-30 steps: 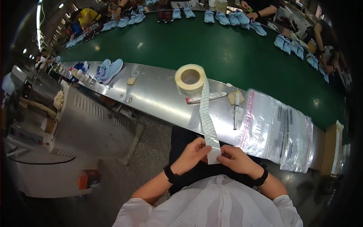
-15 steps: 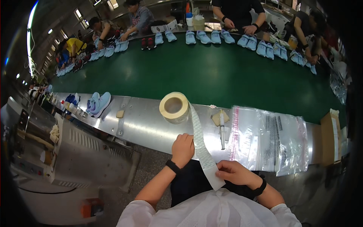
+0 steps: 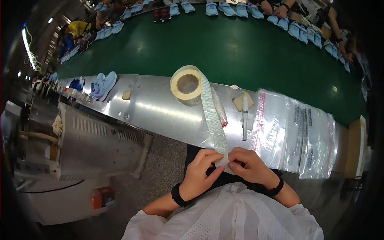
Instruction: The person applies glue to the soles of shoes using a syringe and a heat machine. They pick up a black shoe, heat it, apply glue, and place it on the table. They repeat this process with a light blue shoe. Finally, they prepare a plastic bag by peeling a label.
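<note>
A roll of stickers [image 3: 187, 86] stands on the metal table ledge, its printed strip [image 3: 214, 120] pulled out toward me. At the strip's near end, my left hand [image 3: 203, 172] pinches the left edge between thumb and fingers. My right hand [image 3: 250, 166] closes on the right edge of the same end, fingers curled. Both hands are close together over the front of my body, past the ledge's near edge. Beside the strip lies a narrow clear plastic piece with a red end [image 3: 223, 123]. The hands partly hide the strip's end.
Right of the strip, a syringe [image 3: 245, 120] lies over a tan pad [image 3: 243, 102]. Clear plastic bags [image 3: 294, 134] lie beyond it, before a cardboard box [image 3: 355, 148]. Blue shoes [image 3: 103, 86] stand at left. Other workers handle shoes across the green belt [image 3: 160, 52].
My left hand has moved right and nearer to the strip's end and now pinches it. My right hand has moved slightly up. The view has tilted down, lifting the table in the picture.
</note>
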{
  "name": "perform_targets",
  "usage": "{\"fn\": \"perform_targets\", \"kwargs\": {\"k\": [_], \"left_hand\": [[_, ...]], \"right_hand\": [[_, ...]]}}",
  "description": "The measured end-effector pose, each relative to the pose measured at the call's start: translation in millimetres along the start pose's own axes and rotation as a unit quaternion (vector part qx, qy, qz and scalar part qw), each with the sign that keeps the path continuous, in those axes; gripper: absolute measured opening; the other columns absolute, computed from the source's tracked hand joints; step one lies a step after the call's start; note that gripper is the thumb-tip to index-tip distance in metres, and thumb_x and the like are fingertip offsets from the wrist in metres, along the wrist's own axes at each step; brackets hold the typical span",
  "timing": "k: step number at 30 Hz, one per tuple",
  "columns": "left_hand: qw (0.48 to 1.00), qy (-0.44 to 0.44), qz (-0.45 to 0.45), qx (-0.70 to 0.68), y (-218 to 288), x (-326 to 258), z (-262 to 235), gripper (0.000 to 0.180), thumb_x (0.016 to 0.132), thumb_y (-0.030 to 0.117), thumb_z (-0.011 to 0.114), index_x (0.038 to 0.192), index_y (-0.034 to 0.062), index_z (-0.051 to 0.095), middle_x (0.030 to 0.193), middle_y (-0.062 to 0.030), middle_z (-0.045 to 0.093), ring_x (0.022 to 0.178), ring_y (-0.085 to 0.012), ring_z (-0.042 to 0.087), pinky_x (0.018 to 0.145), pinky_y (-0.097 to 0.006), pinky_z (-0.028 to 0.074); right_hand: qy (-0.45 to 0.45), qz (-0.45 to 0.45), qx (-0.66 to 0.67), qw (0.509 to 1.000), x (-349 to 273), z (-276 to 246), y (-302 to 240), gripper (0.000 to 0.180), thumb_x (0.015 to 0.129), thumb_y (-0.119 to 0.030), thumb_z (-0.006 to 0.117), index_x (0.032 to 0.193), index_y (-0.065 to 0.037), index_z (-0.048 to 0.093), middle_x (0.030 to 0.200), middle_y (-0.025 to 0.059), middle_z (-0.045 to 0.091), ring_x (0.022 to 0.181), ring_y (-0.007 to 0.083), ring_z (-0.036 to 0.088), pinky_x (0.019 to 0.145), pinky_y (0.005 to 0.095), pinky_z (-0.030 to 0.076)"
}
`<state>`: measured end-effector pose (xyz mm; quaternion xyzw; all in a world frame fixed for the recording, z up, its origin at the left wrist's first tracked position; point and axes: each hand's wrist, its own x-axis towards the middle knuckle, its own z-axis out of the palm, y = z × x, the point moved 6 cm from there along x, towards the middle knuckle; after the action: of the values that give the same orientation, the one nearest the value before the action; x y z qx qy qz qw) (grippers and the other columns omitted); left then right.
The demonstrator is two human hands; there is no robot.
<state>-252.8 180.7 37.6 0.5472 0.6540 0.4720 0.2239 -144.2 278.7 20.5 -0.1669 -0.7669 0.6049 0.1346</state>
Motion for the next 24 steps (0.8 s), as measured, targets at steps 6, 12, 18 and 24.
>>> {"fn": "perform_targets", "kwargs": {"k": [6, 12, 18, 24], "left_hand": [[0.978, 0.005, -0.091, -0.186, -11, -9, 19, 0.03, 0.077, -0.004, 0.066, 0.105, -0.0013, 0.058, 0.1, -0.0114, 0.054, 0.086, -0.017, 0.061, 0.073, -0.025, 0.053], [0.995, -0.003, -0.073, -0.072, -6, 4, 19, 0.012, 0.082, -0.003, 0.06, 0.093, -0.0033, 0.064, 0.09, -0.0106, 0.063, 0.074, -0.0139, 0.062, 0.064, -0.023, 0.049], [0.998, 0.028, -0.02, 0.051, -7, 18, 1, 0.01, 0.083, -0.002, 0.054, 0.085, -0.0035, 0.064, 0.081, -0.0131, 0.064, 0.07, -0.0193, 0.06, 0.063, -0.028, 0.046], [0.995, -0.065, 0.064, -0.038, 24, 54, 15, 0.017, 0.082, 0.002, 0.052, 0.096, -0.0017, 0.063, 0.097, -0.0163, 0.063, 0.084, -0.0278, 0.062, 0.073, -0.032, 0.048]], "right_hand": [[0.022, -0.027, 0.0, 0.999, -9, 3, 9, 0.008, 0.081, -0.011, 0.059, 0.085, -0.004, 0.061, 0.076, 0.008, 0.058, 0.064, 0.0223, 0.056, 0.058, 0.0316, 0.044], [0.081, -0.042, -0.075, 0.993, -14, 4, 3, 0.01, 0.081, -0.015, 0.058, 0.081, -0.006, 0.061, 0.078, 0.0074, 0.062, 0.068, 0.0272, 0.059, 0.059, 0.0355, 0.046], [0.075, -0.001, -0.091, 0.993, -23, -4, 10, 0.013, 0.082, -0.017, 0.057, 0.081, -0.004, 0.06, 0.08, 0.0104, 0.061, 0.073, 0.0305, 0.059, 0.062, 0.0391, 0.045], [0.163, 0.06, -0.105, 0.979, -67, -37, 23, 0.015, 0.082, -0.017, 0.06, 0.089, -0.004, 0.062, 0.091, 0.011, 0.061, 0.085, 0.0281, 0.059, 0.072, 0.0363, 0.047]]}}
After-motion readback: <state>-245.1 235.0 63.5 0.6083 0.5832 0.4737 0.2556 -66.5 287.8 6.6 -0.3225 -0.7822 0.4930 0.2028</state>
